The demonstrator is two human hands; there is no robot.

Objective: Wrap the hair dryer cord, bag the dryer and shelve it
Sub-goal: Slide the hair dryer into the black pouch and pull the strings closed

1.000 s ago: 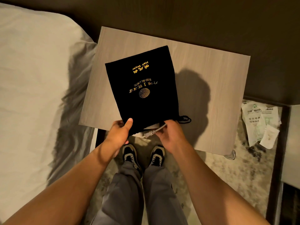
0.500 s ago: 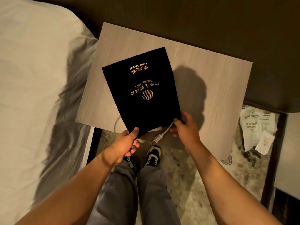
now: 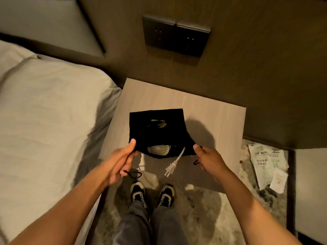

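Note:
A black drawstring bag (image 3: 157, 131) with gold print hangs over the wooden nightstand (image 3: 212, 121), its mouth facing me. My left hand (image 3: 122, 160) pinches the left side of the mouth and my right hand (image 3: 208, 160) pinches the right side, spreading it. Inside the opening I see the round white grille of the hair dryer (image 3: 158, 149). A white cord with its plug (image 3: 171, 167) dangles out of the bag between my hands. A black drawstring loop (image 3: 134, 174) hangs below my left hand.
A bed with white bedding (image 3: 44, 129) lies close on the left. A dark wall panel with sockets (image 3: 175, 38) is above the nightstand. Paper packets (image 3: 267, 165) lie on the patterned floor at right. My shoes (image 3: 152, 193) stand below the nightstand's front edge.
The bag has been lifted and tipped so its mouth faces me. My hands moved apart to its two sides, opening it; the dryer grille shows and the plug hangs further out.

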